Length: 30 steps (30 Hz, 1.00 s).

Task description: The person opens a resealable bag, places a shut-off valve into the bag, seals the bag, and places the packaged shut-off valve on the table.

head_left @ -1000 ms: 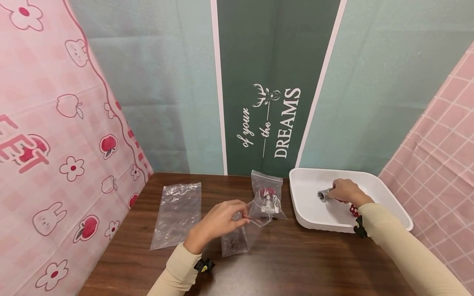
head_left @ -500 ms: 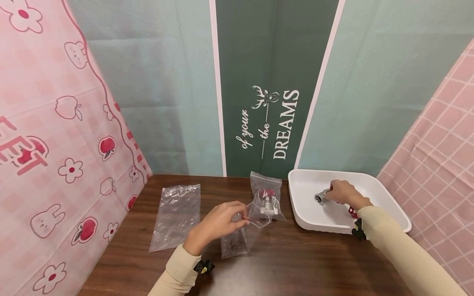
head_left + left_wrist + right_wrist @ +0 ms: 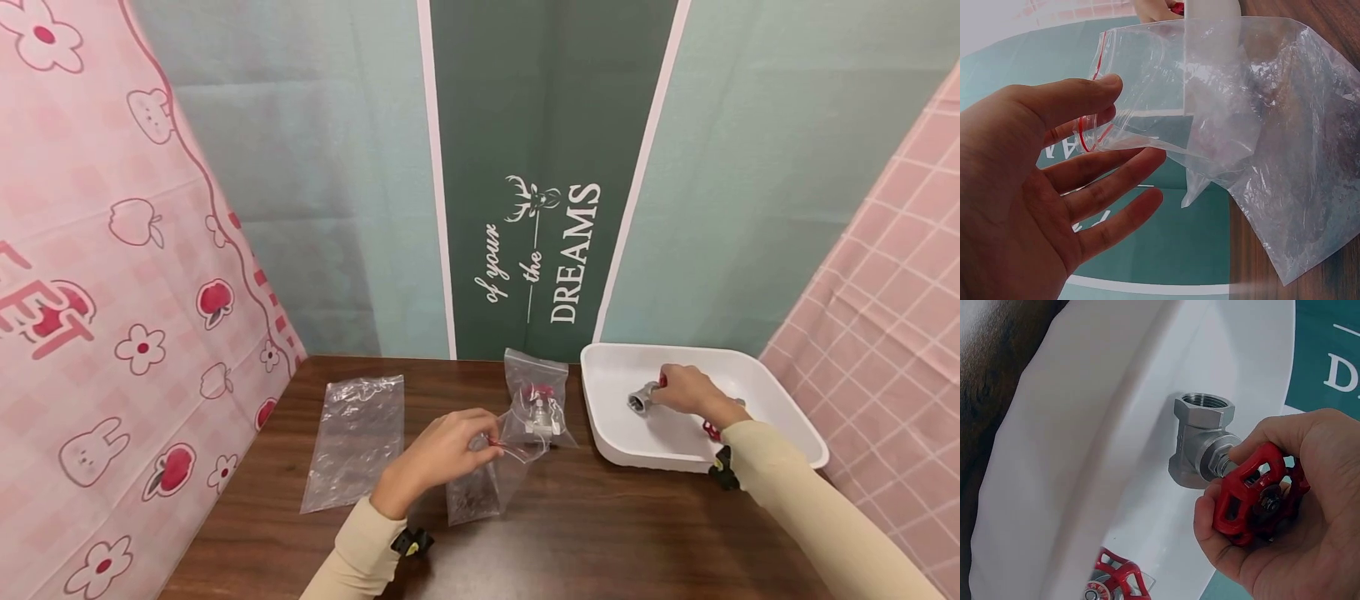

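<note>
In the head view my left hand (image 3: 446, 446) pinches the mouth of a clear zip bag (image 3: 476, 496) near the table's middle. Thumb and index finger hold its red-striped edge (image 3: 1083, 134), with the other fingers spread below. Over the white tray, my right hand (image 3: 690, 390) holds a silver gate valve (image 3: 640, 402) by its red handwheel (image 3: 1260, 494) and stem. The valve's threaded opening (image 3: 1205, 400) shows in the right wrist view. A second valve with a red handwheel (image 3: 1119, 578) lies in the tray, partly hidden by my right arm in the head view.
The white tray (image 3: 637, 455) stands at the back right of the brown table (image 3: 585, 533). Behind the held bag lies a zip bag with a valve (image 3: 542, 415) inside. A flat clear bag (image 3: 352, 446) lies at the left. Printed cloths hang around the table.
My right hand has moved a little left in the tray with the valve, whose end now faces more toward the tray's left side. The left hand keeps its pinch on the bag.
</note>
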Motion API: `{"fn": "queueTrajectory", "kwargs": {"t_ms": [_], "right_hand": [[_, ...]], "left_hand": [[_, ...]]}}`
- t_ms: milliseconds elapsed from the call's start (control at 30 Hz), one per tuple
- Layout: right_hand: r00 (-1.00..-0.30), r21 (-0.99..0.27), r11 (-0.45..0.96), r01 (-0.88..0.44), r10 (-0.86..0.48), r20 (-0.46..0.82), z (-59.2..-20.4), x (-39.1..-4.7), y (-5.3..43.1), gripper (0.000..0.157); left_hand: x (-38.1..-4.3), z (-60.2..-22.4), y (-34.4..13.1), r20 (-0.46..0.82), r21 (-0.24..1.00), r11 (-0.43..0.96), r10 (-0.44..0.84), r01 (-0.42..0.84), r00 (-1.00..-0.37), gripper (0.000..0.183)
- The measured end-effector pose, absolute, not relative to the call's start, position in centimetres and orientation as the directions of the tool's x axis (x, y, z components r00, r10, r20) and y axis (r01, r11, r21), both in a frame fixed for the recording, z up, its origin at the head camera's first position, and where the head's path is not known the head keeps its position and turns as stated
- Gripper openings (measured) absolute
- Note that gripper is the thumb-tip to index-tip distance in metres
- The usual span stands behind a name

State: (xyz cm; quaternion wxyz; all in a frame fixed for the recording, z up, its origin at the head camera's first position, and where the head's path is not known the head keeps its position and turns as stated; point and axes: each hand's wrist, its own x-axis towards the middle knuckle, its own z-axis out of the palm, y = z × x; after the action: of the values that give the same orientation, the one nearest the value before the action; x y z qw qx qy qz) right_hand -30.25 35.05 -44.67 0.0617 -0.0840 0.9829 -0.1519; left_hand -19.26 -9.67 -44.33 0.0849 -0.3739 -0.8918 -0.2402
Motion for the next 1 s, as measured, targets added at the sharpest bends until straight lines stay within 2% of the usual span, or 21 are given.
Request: {"fn": "queueTrajectory", "kwargs": {"t_ms": [700, 1000], "right_hand": [[-0.969, -0.346, 0.910, -0.231, -0.246, 0.001, -43.0, -28.5, 32.9, 0.025], [-0.963, -0.356, 0.896, -0.265, -0.263, 0.055, -41.8, -27.6, 31.8, 0.019]], "left_hand": [[-19.2, -44.7, -9.5, 0.311, 0.392, 0.596, 0.631, 0.701, -0.711, 0.010], [-19.3, -44.7, -9.5, 0.321, 0.395, 0.566, 0.653, 0.724, -0.686, 0.011]]}}
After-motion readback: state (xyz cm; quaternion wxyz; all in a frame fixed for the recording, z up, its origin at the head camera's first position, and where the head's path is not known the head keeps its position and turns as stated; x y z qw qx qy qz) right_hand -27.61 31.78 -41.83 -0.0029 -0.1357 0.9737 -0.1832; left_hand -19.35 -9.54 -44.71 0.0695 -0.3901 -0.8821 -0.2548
